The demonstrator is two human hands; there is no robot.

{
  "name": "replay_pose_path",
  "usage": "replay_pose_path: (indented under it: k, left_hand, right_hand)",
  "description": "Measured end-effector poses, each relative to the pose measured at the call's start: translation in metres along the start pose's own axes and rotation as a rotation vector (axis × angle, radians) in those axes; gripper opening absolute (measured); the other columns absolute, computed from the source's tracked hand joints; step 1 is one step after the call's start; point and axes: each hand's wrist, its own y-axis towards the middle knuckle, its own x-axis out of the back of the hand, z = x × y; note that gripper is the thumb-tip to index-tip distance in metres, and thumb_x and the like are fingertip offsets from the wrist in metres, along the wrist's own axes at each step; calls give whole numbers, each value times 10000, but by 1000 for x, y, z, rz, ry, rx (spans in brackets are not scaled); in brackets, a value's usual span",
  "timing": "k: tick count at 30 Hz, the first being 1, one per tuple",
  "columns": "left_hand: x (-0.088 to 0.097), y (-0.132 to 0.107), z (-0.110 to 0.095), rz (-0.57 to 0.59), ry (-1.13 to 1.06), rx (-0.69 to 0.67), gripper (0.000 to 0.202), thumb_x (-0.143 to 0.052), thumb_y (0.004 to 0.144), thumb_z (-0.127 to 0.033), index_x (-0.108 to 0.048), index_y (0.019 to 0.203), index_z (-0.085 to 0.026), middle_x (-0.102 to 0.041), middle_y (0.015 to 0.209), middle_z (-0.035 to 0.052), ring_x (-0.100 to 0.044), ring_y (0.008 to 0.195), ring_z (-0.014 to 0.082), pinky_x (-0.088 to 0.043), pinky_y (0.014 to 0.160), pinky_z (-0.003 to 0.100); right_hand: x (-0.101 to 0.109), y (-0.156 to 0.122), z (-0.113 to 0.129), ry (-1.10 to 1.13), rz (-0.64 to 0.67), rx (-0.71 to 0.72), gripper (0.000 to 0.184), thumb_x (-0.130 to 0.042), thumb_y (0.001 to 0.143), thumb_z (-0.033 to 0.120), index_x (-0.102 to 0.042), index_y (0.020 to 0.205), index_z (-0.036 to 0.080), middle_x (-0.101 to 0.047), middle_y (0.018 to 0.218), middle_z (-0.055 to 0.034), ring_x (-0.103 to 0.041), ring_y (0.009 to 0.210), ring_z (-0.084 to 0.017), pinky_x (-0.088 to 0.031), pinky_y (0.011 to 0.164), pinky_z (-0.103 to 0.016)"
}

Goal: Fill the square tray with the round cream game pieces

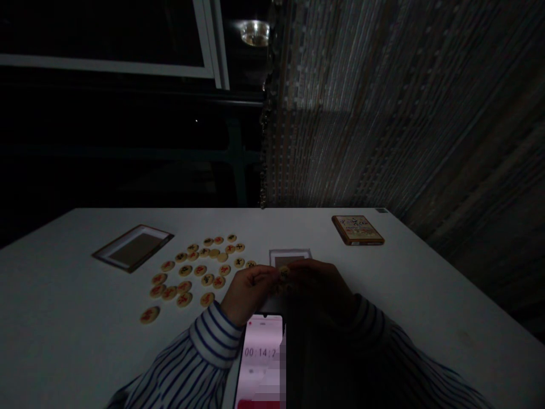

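My left hand (251,291) and my right hand (321,279) meet low in the middle of the head view. Between their fingertips is a round wooden Chinese chess piece (284,272), with both hands closed on it. Dim shapes like more discs show just beneath the fingers, too dark to make out. To the left lie several loose Chinese chess pieces (200,271) with red or black characters, two of them showing blank faces. A small open box tray (290,251) with a pale rim sits right behind the hands, partly covered by them.
A phone (260,355) showing a running timer lies below my left wrist. An open box part (133,248) rests at the left of the white table (426,307), and a printed box (357,229) at the back right. Beyond the table's far edge hangs a string curtain (340,113).
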Motion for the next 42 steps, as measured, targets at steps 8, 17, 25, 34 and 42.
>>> replay_pose_path:
  k: [8,17,25,34,42]
  left_hand:
    - [3,1,4,3,48,-46,221,-588,636,-305,-625,756,-123,-640,687,40,-559,620,118,-430,573,215]
    - [3,2,9,2,34,-70,267,-593,635,-319,-634,809,-121,-654,745,62,-579,685,150,-459,649,266]
    - [3,3,10,7,85,-89,253,-600,627,-311,-648,811,-144,-663,793,64,-584,731,157,-451,710,288]
    - [3,2,9,39,141,-103,242,-577,648,-326,-647,807,-157,-664,775,56,-582,716,152,-454,678,279]
    - [2,0,6,4,151,-81,227,-587,635,-321,-646,768,-147,-663,731,47,-580,668,145,-456,629,261]
  right_hand:
    - [0,0,5,-73,11,-8,170,-544,702,253,-619,837,182,-650,809,-34,-598,734,-143,-496,672,-277]
    - [2,-1,5,-94,31,48,176,-525,719,262,-623,853,202,-646,816,-30,-593,745,-141,-491,680,-286]
    - [2,-1,8,-112,54,120,179,-527,717,265,-615,858,201,-628,836,-47,-575,763,-146,-478,670,-295]
    - [3,-1,1,-128,85,145,190,-535,715,234,-604,889,200,-618,846,-42,-563,783,-137,-464,690,-282]
    - [1,-1,0,-167,35,139,181,-518,726,264,-605,874,205,-621,831,-41,-569,762,-138,-476,669,-286]
